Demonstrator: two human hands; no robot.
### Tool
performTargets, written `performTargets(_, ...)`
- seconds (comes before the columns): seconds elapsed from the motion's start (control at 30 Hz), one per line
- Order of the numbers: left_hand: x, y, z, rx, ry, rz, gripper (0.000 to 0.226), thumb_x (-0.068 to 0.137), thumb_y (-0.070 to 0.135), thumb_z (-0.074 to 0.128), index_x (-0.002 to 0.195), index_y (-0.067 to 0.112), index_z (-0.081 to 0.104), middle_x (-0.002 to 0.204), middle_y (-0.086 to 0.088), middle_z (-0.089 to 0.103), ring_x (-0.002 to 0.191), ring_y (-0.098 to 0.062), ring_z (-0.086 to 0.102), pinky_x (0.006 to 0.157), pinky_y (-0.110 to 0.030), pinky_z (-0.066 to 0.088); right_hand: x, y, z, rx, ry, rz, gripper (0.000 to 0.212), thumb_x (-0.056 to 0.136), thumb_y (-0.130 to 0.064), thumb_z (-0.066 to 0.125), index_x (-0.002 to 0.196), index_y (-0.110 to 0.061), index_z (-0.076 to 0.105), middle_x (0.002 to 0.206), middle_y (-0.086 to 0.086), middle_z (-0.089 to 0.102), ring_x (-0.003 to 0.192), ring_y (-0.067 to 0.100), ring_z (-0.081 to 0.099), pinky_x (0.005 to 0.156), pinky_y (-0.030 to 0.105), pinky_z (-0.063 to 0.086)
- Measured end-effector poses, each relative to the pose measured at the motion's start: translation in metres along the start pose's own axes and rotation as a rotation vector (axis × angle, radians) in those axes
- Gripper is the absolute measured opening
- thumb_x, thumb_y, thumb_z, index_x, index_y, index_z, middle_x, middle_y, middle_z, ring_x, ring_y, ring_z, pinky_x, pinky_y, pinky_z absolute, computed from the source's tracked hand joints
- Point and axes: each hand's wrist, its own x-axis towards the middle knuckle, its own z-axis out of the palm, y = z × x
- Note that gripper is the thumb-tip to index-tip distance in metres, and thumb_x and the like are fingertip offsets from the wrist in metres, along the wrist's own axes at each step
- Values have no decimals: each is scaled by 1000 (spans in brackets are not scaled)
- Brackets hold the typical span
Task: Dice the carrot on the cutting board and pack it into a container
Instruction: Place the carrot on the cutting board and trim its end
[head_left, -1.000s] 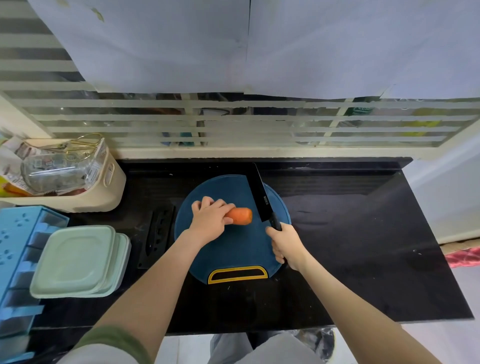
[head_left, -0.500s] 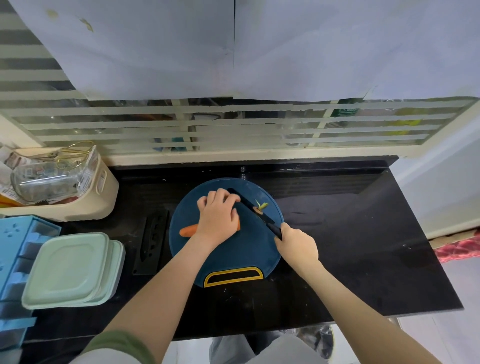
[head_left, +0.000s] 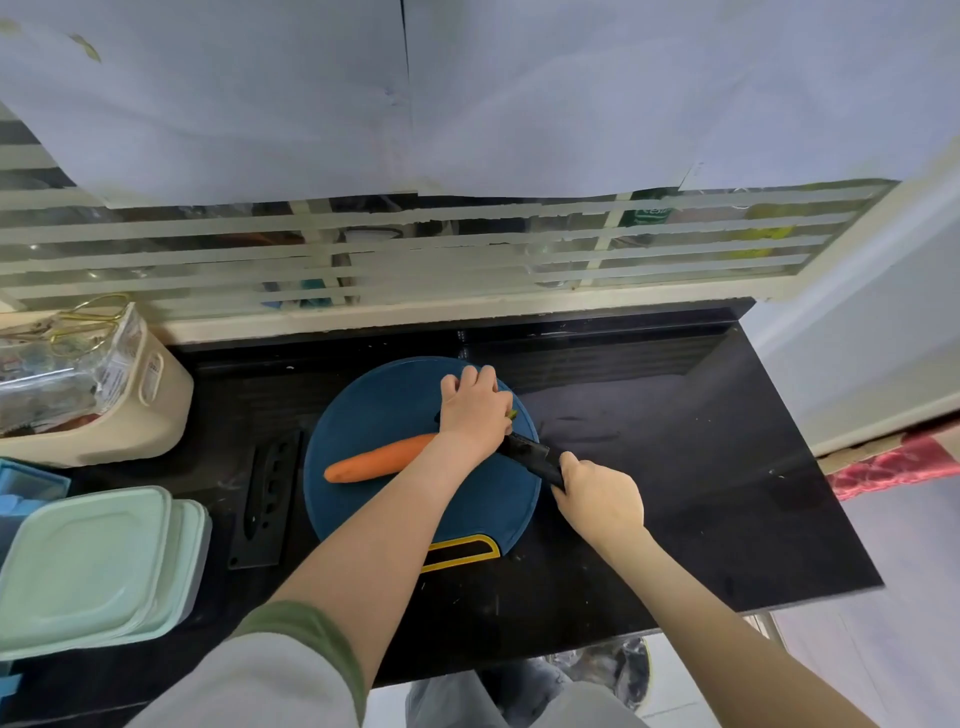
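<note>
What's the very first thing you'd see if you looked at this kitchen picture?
The bright orange carrot jumps out, lying on the round blue cutting board in the middle of the black counter. The left hand holds its thick end while the right hand grips a black knife at the board's right edge.

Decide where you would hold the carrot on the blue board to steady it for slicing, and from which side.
Its thick half, from above. The carrot lies flat on the cutting board, narrow tip pointing left, thick end under the left hand beside the knife the right hand grips. Fingers arched across the wider part should stop it rolling.
</note>
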Motion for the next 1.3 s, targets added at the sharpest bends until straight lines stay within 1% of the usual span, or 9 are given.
performTargets(0.23, 9, 8, 10, -43, -43, -67, 32, 99, 27, 40, 119, 26, 64, 127, 0, 43, 118, -24, 32, 96, -40, 24, 1, 16, 2, 116, -82, 100, 19, 98, -38, 46, 101, -19, 51, 76, -3, 59, 64, 19, 60, 61, 32, 54)
performTargets(0.4, 5, -1, 10, -82, -18, -153, 32, 97, 18, 40, 119, 27, 61, 128, -1, 44, 119, -23, 33, 95, -38, 24, 5, 22, -2, 127, -156, 47, 20, 96, -37, 45, 99, -21, 56, 80, -4, 61, 71, 19, 62, 67, 32, 54)
performTargets(0.6, -9, -29, -2, -262, 308, -359, 30, 97, 16, 38, 123, 18, 53, 117, -2, 54, 110, -21, 44, 90, -35, 25, 12, 15, -5, 345, -222, 105, 16, 93, -33, 49, 89, -20, 58, 79, -2, 62, 74, 19, 62, 70, 33, 55)
performTargets(0.7, -27, -56, 2, -262, 485, -352, 30, 94, 25, 38, 110, 12, 60, 99, -4, 63, 93, -25, 55, 84, -36, 28, 14, 0, -7, 652, -243, 149, 19, 96, -34, 49, 98, -18, 59, 77, 3, 62, 62, 17, 60, 56, 32, 54)
performTargets(0.77, -46, -78, 12, -143, 401, -234, 38, 89, 39, 42, 109, 13, 62, 95, 0, 65, 89, -23, 58, 82, -36, 26, 15, -13, -11, 791, -268, 147, 25, 99, -39, 46, 103, -16, 55, 67, 5, 57, 44, 16, 55, 40, 27, 47)
performTargets(0.87, -74, -101, 34, 106, 133, -20, 58, 79, 61, 50, 116, 17, 62, 105, 4, 65, 97, -19, 60, 87, -39, 27, 16, -34, -13, 929, -334, 139, 31, 100, -42, 45, 104, -13, 52, 60, 4, 54, 34, 14, 51, 43, 31, 53)
performTargets(1.0, -82, -101, 40, 206, 52, -54, 52, 78, 51, 69, 116, 17, 65, 108, 3, 68, 99, -20, 61, 90, -39, 27, 13, -64, -11, 1007, -361, 144, 33, 101, -43, 42, 101, -12, 51, 62, 4, 51, 36, 16, 48, 37, 28, 47)
performTargets(1.13, -69, -97, 32, 202, 7, -91, 46, 96, 47, 45, 130, 17, 54, 124, 2, 60, 119, -20, 46, 98, -40, 18, 10, -83, -10, 998, -316, 189, 29, 101, -38, 42, 97, -12, 52, 68, 1, 50, 47, 12, 47, 40, 25, 41)
performTargets(1.3, -59, -95, 27, 193, -26, -123, 49, 99, 49, 35, 128, 15, 54, 124, 0, 59, 120, -20, 41, 98, -38, 19, 12, -96, -9, 1021, -261, 220, 26, 101, -32, 43, 88, -12, 53, 69, 0, 51, 57, 9, 47, 48, 20, 38)
